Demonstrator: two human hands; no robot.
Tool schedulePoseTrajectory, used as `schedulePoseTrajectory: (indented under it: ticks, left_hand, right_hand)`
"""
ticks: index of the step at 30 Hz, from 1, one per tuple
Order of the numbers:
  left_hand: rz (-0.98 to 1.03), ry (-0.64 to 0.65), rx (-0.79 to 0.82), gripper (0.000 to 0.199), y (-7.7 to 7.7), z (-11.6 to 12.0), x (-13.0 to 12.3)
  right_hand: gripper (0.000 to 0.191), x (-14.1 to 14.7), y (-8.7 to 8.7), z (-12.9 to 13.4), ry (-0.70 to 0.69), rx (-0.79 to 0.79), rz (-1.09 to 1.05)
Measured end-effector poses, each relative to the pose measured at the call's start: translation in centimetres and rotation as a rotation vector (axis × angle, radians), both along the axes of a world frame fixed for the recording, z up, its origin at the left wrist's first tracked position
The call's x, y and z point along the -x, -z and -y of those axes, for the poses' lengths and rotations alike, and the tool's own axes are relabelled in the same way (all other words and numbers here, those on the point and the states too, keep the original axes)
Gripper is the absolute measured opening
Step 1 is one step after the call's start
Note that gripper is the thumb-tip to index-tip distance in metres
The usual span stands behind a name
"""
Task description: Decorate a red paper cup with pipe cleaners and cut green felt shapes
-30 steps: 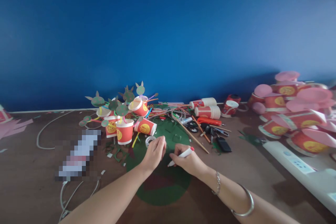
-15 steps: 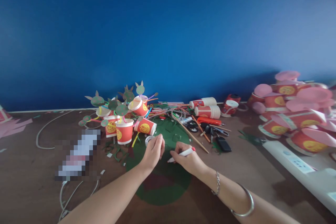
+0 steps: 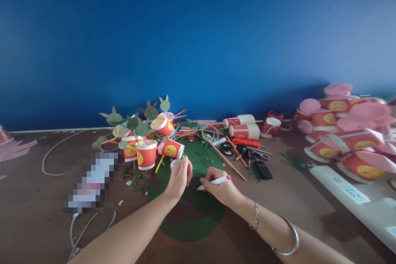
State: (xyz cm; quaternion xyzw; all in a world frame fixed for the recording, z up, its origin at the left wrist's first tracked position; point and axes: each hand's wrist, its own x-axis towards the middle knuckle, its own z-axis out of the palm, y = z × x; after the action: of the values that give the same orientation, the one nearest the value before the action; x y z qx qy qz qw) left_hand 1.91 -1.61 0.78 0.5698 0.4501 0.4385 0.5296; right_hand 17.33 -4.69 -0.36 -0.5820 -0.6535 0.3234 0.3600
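My right hand is closed around a white marker with a red end. Its tip points down to the left. Opposite it, my left hand is closed in a pinch, and whatever lies between its fingertips is hidden. A small ring that looks like a roll of clear tape shows just behind the left hand; I cannot tell if they touch. Both hands are above a dark green round sheet. Green cutout heads with ears stand on red paper cups to the left.
Farther back lie a wooden stick, stacked paper cups, an orange tool and a black key fob. At right are a white power strip and cups with pink paper. A blurred-out phone lies left, its cable attached.
My left hand has shifted very slightly left and up. The right hand keeps hold of the marker in nearly the same place.
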Motion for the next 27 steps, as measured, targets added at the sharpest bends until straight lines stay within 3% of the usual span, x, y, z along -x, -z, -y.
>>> schedulePoseTrajectory:
  ticks: [27]
  left_hand:
    - [0.011, 0.009, -0.01, 0.05, 0.22, -0.03, -0.04]
  right_hand:
    - [0.026, -0.04, -0.29, 0.02, -0.005, 0.02, -0.006]
